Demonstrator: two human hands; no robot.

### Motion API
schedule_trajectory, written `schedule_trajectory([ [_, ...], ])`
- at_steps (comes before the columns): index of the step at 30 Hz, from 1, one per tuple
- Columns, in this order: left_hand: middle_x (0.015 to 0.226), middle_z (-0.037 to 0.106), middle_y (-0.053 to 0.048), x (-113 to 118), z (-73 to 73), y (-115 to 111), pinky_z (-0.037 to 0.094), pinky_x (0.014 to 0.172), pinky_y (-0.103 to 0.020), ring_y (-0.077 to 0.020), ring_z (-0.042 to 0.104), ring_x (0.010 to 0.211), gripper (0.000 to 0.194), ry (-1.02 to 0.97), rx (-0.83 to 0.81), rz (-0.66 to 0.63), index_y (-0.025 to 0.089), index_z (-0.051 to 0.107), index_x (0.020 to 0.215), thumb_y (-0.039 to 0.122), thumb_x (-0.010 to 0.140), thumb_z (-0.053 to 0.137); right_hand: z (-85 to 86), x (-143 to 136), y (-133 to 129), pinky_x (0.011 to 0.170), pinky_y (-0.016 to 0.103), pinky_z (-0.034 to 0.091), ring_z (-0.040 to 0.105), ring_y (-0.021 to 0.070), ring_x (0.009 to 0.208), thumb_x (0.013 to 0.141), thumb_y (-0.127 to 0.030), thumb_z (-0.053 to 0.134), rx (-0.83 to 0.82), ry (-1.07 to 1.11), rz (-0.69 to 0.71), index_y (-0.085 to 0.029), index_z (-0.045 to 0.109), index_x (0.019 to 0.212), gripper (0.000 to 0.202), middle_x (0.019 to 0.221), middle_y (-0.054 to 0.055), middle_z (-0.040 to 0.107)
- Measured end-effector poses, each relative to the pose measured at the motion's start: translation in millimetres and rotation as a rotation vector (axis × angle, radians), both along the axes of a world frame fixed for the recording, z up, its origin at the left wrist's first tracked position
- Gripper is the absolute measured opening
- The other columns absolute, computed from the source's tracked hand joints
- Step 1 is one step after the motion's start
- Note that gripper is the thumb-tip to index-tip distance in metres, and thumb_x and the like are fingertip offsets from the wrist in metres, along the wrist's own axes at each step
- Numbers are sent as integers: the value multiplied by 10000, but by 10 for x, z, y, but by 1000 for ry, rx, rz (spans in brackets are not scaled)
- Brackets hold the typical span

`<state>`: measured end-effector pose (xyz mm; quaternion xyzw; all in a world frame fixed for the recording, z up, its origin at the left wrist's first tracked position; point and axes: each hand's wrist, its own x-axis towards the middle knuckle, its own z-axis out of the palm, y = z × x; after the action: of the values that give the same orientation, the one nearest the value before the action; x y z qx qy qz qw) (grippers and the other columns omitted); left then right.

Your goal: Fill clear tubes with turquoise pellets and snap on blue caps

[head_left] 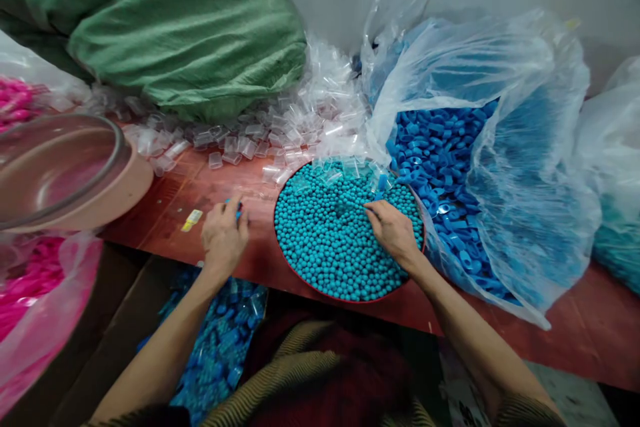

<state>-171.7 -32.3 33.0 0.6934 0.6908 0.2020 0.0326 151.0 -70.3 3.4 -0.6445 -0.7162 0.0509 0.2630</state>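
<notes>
My left hand (225,233) is closed around a small blue plastic piece (237,213), held above the red tabletop to the left of a round tray. Turquoise beads (330,240) fill that red-rimmed tray (320,292). Over the beads, on the right side of the tray, my right hand (395,230) has its thumb and fingers pinched together; whatever sits between the fingertips is too small to make out. Several clear plastic sleeves (333,175) lie on the beads at the tray's far edge, beside a blue piece (384,183).
An open plastic bag (530,167) spills blue plastic parts (435,147) on the right. Clear sleeves (245,143) are heaped behind, below a green cloth sack (200,40). Pink basins (115,187) stand left. Beneath the table edge are blue pieces (225,340) and a bag of pink parts (35,273).
</notes>
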Motion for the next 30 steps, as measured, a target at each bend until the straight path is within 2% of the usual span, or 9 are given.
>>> schedule_trajectory([
  [2, 1037, 638, -116, 273, -29, 6, 429, 861, -349, -247, 580, 975, 348, -34, 17, -143, 158, 603, 1134, 286, 894, 386, 5, 147, 18, 826, 332, 470, 625, 219, 923, 915, -233, 404, 14, -2, -38, -180, 647, 1029, 273, 988, 91, 686],
  [4, 1025, 658, -92, 645, -80, 41, 439, 848, -313, -217, 597, 950, 296, -98, -78, -328, 172, 633, 1051, 265, 901, 395, 28, 256, 31, 831, 351, 457, 612, 232, 919, 909, -238, 414, -3, -84, -44, -181, 646, 1040, 273, 981, 97, 683],
  [6, 984, 667, -79, 1016, -138, 103, 443, 823, -307, -212, 606, 915, 259, -107, -179, -427, 193, 639, 1031, 277, 897, 433, 57, 305, 52, 821, 355, 441, 593, 242, 909, 896, -256, 452, -68, -235, 0, -179, 642, 1062, 263, 979, 105, 675],
  [10, 1018, 655, -70, 1491, -246, 211, 445, 812, -315, -226, 602, 948, 289, -130, -284, -489, 209, 581, 1122, 334, 868, 522, 90, 245, 117, 739, 323, 410, 561, 240, 865, 870, -288, 521, -243, -496, 59, -186, 656, 1016, 223, 931, 106, 654],
  [15, 1054, 601, -82, 1591, -328, 183, 455, 779, -324, -233, 605, 921, 321, -125, -274, -427, 204, 553, 1143, 278, 831, 571, 85, 216, 146, 717, 348, 391, 560, 279, 894, 864, -321, 529, -222, -526, 14, -171, 664, 913, 208, 915, 130, 653],
  [18, 1059, 586, -63, 1581, -354, 159, 457, 792, -312, -207, 603, 906, 309, -180, -285, -435, 225, 560, 1129, 237, 820, 575, 57, 212, 161, 766, 357, 416, 586, 264, 904, 887, -274, 480, -130, -343, 10, -164, 636, 1058, 256, 955, 123, 678],
  [21, 987, 623, -54, 1602, -391, 195, 449, 845, -323, -209, 593, 930, 278, -272, -338, -452, 204, 585, 1080, 219, 802, 590, 32, 114, 208, 798, 332, 447, 609, 230, 921, 905, -254, 438, -108, -195, 118, -192, 586, 1188, 326, 1009, 88, 689],
  [25, 908, 636, -54, 1640, -431, 244, 442, 839, -334, -217, 587, 900, 216, -298, -387, -460, 194, 629, 1004, 245, 796, 597, 46, -7, 233, 729, 291, 458, 631, 211, 860, 908, -253, 436, -211, -288, 141, -214, 603, 1177, 320, 938, 84, 704],
  [30, 920, 562, -51, 1633, -418, 226, 433, 801, -309, -198, 567, 861, 236, -234, -345, -467, 225, 623, 1038, 321, 833, 555, 103, 125, 158, 670, 289, 458, 647, 231, 839, 899, -247, 455, -330, -411, 86, -206, 637, 1093, 269, 894, 106, 701],
])
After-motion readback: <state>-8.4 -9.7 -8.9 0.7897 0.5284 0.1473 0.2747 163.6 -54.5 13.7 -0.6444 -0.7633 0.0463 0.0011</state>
